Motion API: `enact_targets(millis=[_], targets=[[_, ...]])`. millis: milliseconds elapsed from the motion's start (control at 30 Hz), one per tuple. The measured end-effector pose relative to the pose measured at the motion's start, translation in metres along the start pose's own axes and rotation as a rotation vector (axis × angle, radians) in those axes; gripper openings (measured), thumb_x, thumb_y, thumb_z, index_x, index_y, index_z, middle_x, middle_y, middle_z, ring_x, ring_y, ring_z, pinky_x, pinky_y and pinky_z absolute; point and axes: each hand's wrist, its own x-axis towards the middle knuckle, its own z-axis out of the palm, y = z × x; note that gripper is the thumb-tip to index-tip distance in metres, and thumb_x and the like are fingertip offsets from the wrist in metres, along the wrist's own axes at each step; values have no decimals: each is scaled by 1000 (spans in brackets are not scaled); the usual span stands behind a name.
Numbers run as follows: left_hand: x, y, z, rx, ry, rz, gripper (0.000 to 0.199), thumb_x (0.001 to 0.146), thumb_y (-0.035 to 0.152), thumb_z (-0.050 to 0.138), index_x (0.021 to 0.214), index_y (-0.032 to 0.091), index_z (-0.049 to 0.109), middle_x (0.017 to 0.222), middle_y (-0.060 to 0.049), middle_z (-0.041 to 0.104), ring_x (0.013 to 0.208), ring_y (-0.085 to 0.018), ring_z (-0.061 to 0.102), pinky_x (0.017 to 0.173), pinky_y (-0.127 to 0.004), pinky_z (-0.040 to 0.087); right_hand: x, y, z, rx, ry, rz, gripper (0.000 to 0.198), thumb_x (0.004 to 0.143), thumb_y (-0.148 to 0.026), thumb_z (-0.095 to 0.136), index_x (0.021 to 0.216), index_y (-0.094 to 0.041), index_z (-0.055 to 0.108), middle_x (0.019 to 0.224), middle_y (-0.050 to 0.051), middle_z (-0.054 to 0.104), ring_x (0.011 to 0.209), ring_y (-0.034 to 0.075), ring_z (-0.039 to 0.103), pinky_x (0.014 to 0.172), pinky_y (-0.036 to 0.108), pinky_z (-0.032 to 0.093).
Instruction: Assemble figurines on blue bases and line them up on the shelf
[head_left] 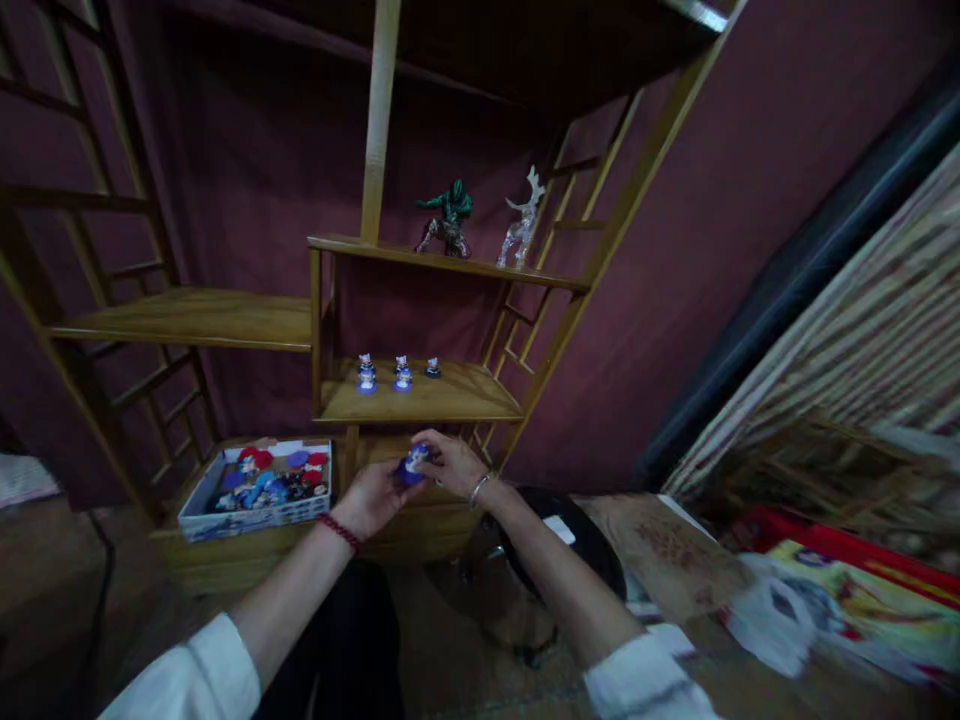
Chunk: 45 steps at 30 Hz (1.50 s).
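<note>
A small blue-and-white figurine (415, 460) is pinched between both hands in front of the lower shelf. My left hand (377, 492) grips it from the left, fingers closed at its base. From the right, my right hand (453, 463) has its fingers closed on the figurine's other side. Behind them, several similar figurines (403, 379) stand upright in two rows on the wooden shelf (457, 400). To the left, a patterned box (259, 522) holds more figurines in red, blue and purple, lying jumbled.
A green figure (452, 215) and a clear deer ornament (521, 220) stand on the shelf above. A black round stool (600, 560) is under my right forearm. Cardboard (667, 550), a white plastic bag (772, 615) and a colourful box (870, 600) lie at right.
</note>
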Motion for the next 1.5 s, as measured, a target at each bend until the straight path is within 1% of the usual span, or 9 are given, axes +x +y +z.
enact_targets(millis=[167, 333, 533, 667, 900, 1067, 1267, 1400, 1500], targets=[[-4, 3, 4, 3, 42, -2, 18, 78, 5, 39, 75, 8, 56, 71, -9, 61, 66, -14, 59, 69, -31, 51, 1, 4, -1, 62, -5, -11, 32, 68, -21, 59, 100, -22, 53, 83, -1, 61, 73, 11, 58, 70, 25, 46], [-5, 5, 6, 3, 64, 2, 18, 77, 2, 39, 73, 7, 55, 70, -10, 61, 65, -14, 59, 70, -33, 51, 3, 1, 1, 128, 12, 15, 30, 67, -22, 60, 97, -21, 55, 80, -2, 61, 71, 11, 58, 68, 24, 46], [-7, 9, 5, -9, 59, 14, 16, 76, 2, 40, 74, 6, 55, 72, -11, 61, 67, -15, 59, 70, -34, 52, 6, -6, 1, 90, 0, -18, 29, 68, -22, 58, 97, -22, 56, 81, -2, 61, 72, 11, 57, 69, 23, 46], [-9, 13, 9, 0, 64, 22, 17, 76, 1, 39, 72, 7, 54, 68, -9, 61, 64, -14, 59, 69, -34, 52, 7, -10, 0, 70, 10, -47, 28, 69, -22, 57, 96, -23, 56, 81, -2, 61, 72, 11, 57, 68, 23, 45], [-8, 14, 16, 19, 73, 11, 21, 77, 1, 35, 68, 7, 54, 62, -8, 60, 57, -12, 58, 64, -29, 52, 6, -12, -2, 51, 17, -63, 27, 69, -20, 56, 95, -23, 57, 83, -2, 62, 72, 11, 57, 67, 22, 46], [-5, 11, 18, 11, 50, -3, 22, 77, 1, 34, 69, 7, 54, 64, -8, 60, 58, -12, 58, 61, -28, 52, 4, -5, -3, 41, 29, 8, 33, 67, -19, 58, 100, -23, 55, 83, -2, 62, 70, 11, 58, 67, 25, 47], [0, 11, 24, 10, 83, 8, 21, 76, 0, 34, 68, 9, 51, 61, -7, 58, 55, -11, 56, 62, -30, 52, 4, 9, -2, 181, 62, 34, 33, 67, -24, 60, 100, -23, 55, 87, -1, 63, 76, 12, 58, 72, 27, 47], [4, 11, 28, -6, 57, 8, 20, 75, -1, 34, 71, 8, 52, 63, -7, 58, 57, -12, 56, 64, -30, 52, 6, 14, -2, 312, 89, 37, 33, 67, -26, 60, 99, -20, 55, 87, 1, 63, 80, 13, 58, 75, 28, 46], [8, 10, 31, -27, 46, 9, 20, 75, 0, 34, 72, 8, 52, 64, -8, 59, 57, -12, 57, 64, -31, 52, 7, 16, -4, 382, 103, 50, 31, 66, -27, 61, 96, -19, 55, 85, 1, 63, 79, 13, 58, 76, 28, 46]])
